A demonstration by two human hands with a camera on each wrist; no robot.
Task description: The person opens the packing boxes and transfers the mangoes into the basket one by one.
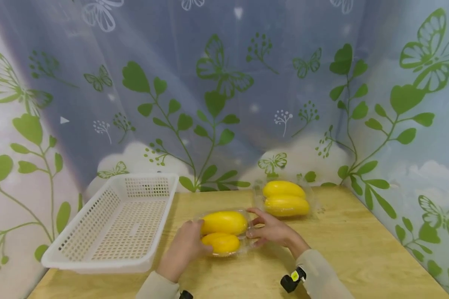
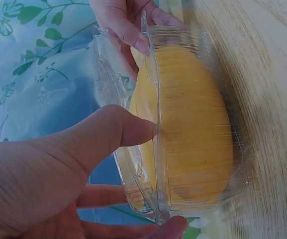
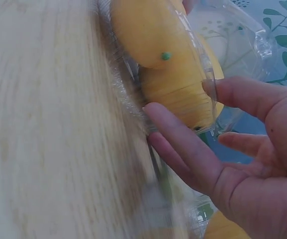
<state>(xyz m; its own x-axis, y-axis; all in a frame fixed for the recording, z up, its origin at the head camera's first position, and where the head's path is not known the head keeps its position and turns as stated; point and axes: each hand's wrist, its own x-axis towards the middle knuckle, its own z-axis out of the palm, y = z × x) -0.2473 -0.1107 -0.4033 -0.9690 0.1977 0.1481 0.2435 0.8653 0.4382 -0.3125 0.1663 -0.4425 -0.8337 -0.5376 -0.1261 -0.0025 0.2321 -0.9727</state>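
A clear plastic clamshell box (image 1: pixel 244 248) with two yellow mangoes (image 1: pixel 224 223) stands at the middle of the table. At its left end my left hand (image 1: pixel 188 245) grips the box, the thumb on the rim in the left wrist view. Opposite, my right hand (image 1: pixel 271 228) holds the right end; the right wrist view shows its thumb at the rim and fingers along the side. A clear lid flap (image 3: pixel 252 45) stands off the rim; I cannot tell whether any side is latched. Another clear box with two mangoes (image 1: pixel 286 205) lies behind, to the right.
A white perforated plastic basket (image 1: pixel 149 259) sits on the left of the wooden table (image 1: pixel 351 249). Behind the table hangs a curtain (image 1: pixel 224 124) printed with leaves and butterflies. The second mango box is close to the curtain at the back edge.
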